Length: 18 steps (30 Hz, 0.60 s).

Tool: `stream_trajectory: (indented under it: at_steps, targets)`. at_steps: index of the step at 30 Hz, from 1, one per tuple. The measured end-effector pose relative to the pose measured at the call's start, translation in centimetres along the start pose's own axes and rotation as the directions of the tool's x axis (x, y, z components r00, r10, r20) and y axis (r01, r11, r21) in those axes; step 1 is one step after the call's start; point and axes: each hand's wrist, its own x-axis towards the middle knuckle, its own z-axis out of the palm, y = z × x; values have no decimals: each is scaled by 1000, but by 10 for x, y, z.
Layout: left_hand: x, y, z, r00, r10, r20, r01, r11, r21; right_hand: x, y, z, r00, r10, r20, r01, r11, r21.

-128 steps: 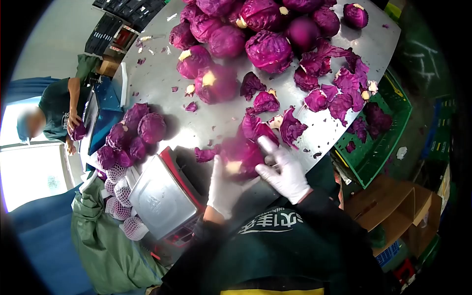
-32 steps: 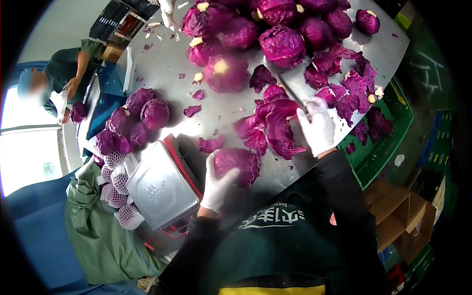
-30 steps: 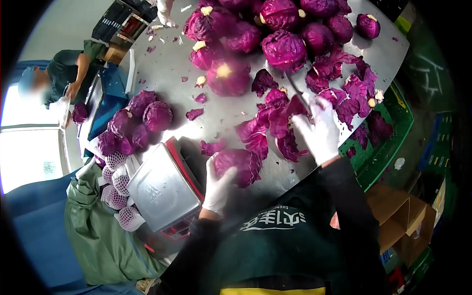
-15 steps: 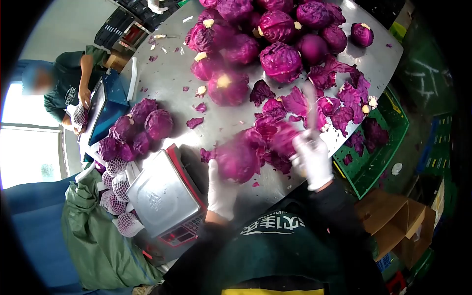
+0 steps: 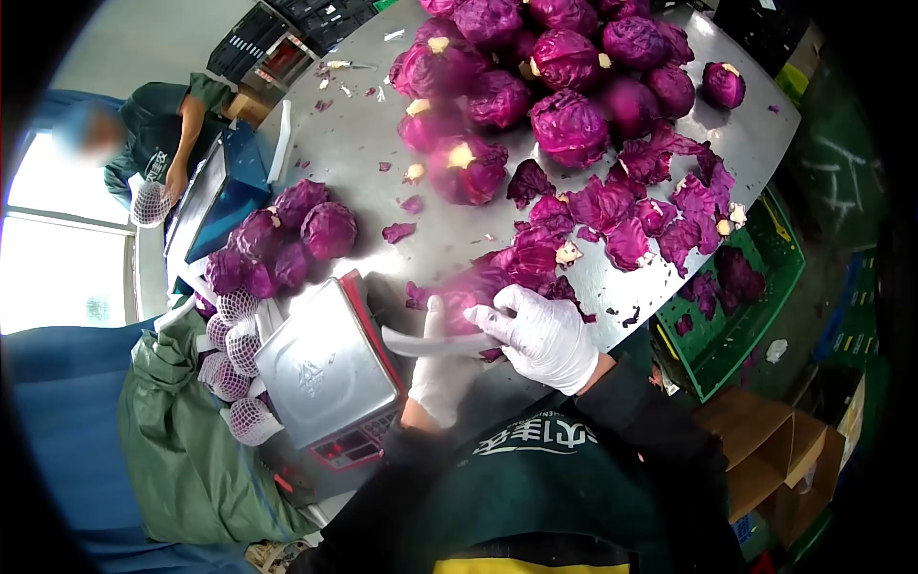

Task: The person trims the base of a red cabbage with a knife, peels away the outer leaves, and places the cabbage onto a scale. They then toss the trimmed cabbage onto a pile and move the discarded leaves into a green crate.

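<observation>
My left hand (image 5: 442,381), in a white glove, holds a red cabbage (image 5: 457,298) from its near left side. The thumb is upright; the other fingers are mostly hidden. My right hand (image 5: 550,340), also gloved, is closed on a knife (image 5: 430,344). Its blade points left across the near side of the cabbage, in front of my left hand. Part of the cabbage is covered by my hands and the blade. Loose purple leaves (image 5: 535,256) lie just beyond it, with a pale cut stem piece (image 5: 568,253) among them.
Whole red cabbages (image 5: 570,129) are heaped at the back of the metal table (image 5: 368,143). A scale (image 5: 325,373) stands left, near netted cabbages (image 5: 229,376) and several bare ones (image 5: 258,234). A green crate (image 5: 703,368) with leaves is at right. Another person (image 5: 158,143) handles a netted cabbage.
My right hand has swung left with the knife, from beside the leaves to the cabbage; the blade turned from upright to lying across. My left hand stays at the cabbage. A stem piece now shows among the leaves.
</observation>
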Motion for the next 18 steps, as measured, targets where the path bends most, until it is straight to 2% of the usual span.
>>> stream_trajectory:
  at_steps: [1, 2, 3, 4, 5, 6, 7, 9, 10, 12, 13, 14, 15, 16, 17, 18]
  targets:
    - [0, 1, 0, 1000, -12, 24, 12, 1000, 0, 1, 0, 0, 1000, 7, 0, -6, 999, 33]
    - [0, 2, -1, 999, -23, 48, 23, 1000, 0, 3, 3, 6, 987, 79, -140, -37, 959, 281]
    - [2, 0, 1, 999, -32, 18, 33, 999, -18, 6, 6, 12, 951, 181, -251, -27, 857, 514]
    - [3, -2, 0, 999, -38, 29, 39, 999, -17, 14, 8, 8, 912, 290, -289, -20, 737, 676]
    - [3, -4, -2, 998, -47, 38, 48, 999, -14, 20, 12, -7, 870, 431, -240, -70, 589, 805]
    - [6, -4, -8, 992, -68, 105, 69, 998, -8, 26, 15, -21, 806, 562, -185, -81, 415, 906]
    - [5, -4, -8, 988, -88, 126, 95, 994, -51, 26, 26, -39, 728, 683, -50, -141, 221, 965]
    - [4, -3, -8, 977, -121, 176, 146, 980, -138, 29, 49, -54, 536, 828, -166, -15, 206, 979]
    - [4, -3, -8, 983, -97, 157, 117, 985, -126, 19, 67, -58, 535, 842, -70, -114, 154, 981]
    - [3, -1, -7, 986, -31, 162, 45, 995, -88, -10, 90, -31, 682, 721, 126, -67, -110, 992]
    - [4, 0, -5, 986, 3, 167, 9, 997, -71, -15, 79, -17, 794, 608, 14, -100, 107, 989]
    - [5, 1, -3, 983, 48, 175, -41, 998, -45, -20, 69, -3, 876, 472, -98, -66, 319, 945]
    - [4, 3, -1, 981, 63, 182, -68, 997, 21, -12, 35, -9, 926, 347, -151, -116, 640, 760]
    - [2, 6, 2, 979, 78, 189, -95, 992, 88, -5, 2, -14, 956, 215, -200, -98, 877, 471]
    - [1, 8, 3, 976, 91, 195, -123, 980, 155, -5, -8, -18, 972, 203, -122, -138, 903, 407]
    - [4, 8, -4, 987, 129, 100, -143, 978, 150, -6, -5, -14, 977, 185, -106, -126, 903, 410]
